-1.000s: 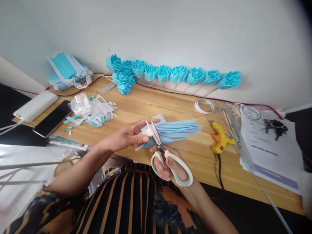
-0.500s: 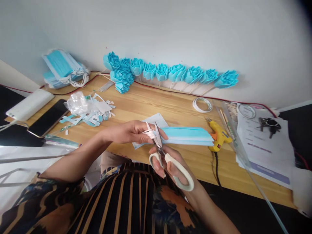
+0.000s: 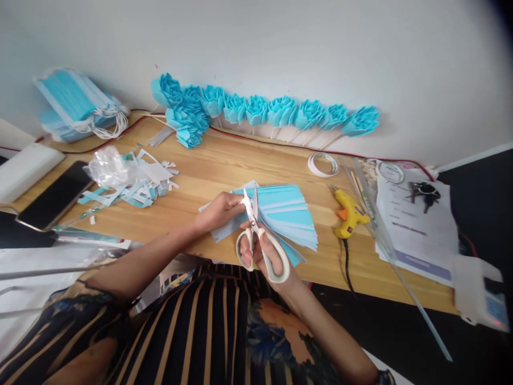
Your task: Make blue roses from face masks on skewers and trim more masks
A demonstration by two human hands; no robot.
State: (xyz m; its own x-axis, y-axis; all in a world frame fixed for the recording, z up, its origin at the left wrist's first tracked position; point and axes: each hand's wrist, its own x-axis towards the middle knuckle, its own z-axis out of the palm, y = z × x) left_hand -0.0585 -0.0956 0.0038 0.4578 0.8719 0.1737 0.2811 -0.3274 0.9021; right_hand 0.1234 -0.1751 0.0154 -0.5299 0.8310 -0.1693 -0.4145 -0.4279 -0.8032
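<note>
My right hand (image 3: pixel 262 256) has its thumb and fingers through the white handles of a pair of scissors (image 3: pixel 253 216), whose blades are spread and point up and away from me. Beside the blades, my left hand (image 3: pixel 222 210) is closed, with a bit of white ear loops (image 3: pixel 242 201) at its fingertips; most of the loops are hidden in the fingers. Blue and white face masks (image 3: pixel 286 211) lie fanned out on the table, right of and behind the scissors. Whether their loops are still joined to them I cannot tell. A pale sheet (image 3: pixel 224 231) shows under the left hand.
Blue flowers on sticks (image 3: pixel 256 109) lean along the wall. More masks (image 3: pixel 76 101), a phone (image 3: pixel 56 195) and a heap of scraps (image 3: pixel 150 182) are left. To the right are a tape roll (image 3: pixel 323 164), a yellow glue gun (image 3: pixel 348 214), papers (image 3: pixel 417 224) and keys (image 3: pixel 425 193).
The masks, a narrow stack before, are now fanned out on the table. The scissors have shifted slightly left and up, blades still apart. The whole view has shifted a little.
</note>
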